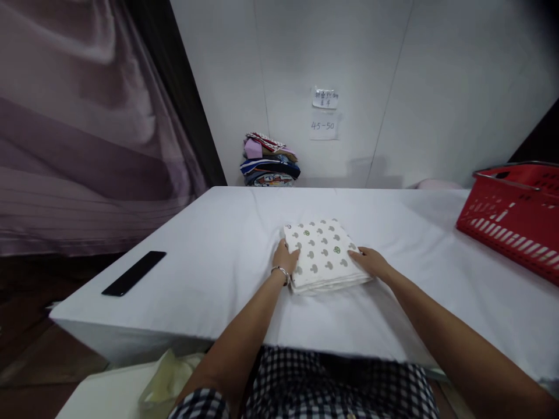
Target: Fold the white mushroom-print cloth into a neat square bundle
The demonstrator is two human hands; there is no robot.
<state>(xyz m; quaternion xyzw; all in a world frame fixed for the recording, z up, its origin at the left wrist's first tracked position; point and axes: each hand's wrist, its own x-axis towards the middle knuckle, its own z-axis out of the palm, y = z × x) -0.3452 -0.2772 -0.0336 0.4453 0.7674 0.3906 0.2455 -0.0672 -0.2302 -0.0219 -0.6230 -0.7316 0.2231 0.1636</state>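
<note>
A folded white cloth [321, 250] printed with grey and green mushrooms lies flat on the white-covered table [209, 250], its layers showing along the near edge. At its left edge is my left hand [285, 257], thumb on top and fingers at or under the side; a bracelet circles the wrist. My right hand [369, 262] grips the right edge in the same way, thumb on top and the other fingers mostly hidden beneath the cloth.
A black flat slab [134, 273] lies near the table's left edge. At the right stands a red plastic basket [510, 221]. Behind the table's far edge is a stack of folded fabrics [269, 163], with paper notes [324, 126] on the wall. A purple curtain [87, 134] hangs at left.
</note>
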